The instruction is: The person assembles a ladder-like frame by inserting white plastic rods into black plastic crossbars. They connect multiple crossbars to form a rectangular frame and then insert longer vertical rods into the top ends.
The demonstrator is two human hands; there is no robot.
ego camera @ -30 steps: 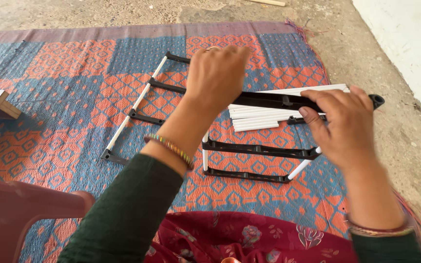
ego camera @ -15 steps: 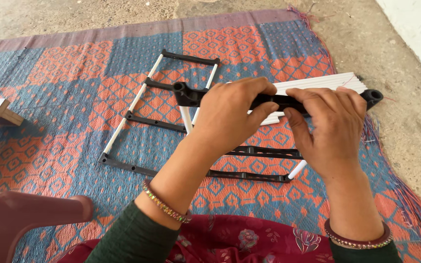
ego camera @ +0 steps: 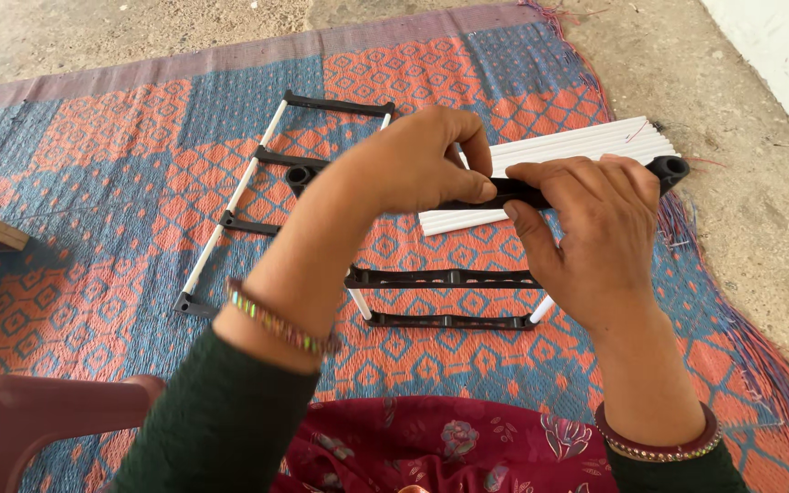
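Both hands hold a black plastic crossbar [ego camera: 513, 192] above the mat [ego camera: 93, 137]: left hand [ego camera: 413, 164] pinching at nine o'clock, right hand [ego camera: 595, 228] wrapped at three. Probably light, stiff; best gripped mid-bar.

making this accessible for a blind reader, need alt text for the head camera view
Both hands, left hand and right hand, hold a black plastic bar above a patterned mat. Below lie a part-built frame of white tubes and black bars, and a bundle of white tubes.

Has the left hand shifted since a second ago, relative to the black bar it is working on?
Yes. The left hand came back from beyond the black bar and now grips it, beside the right hand.
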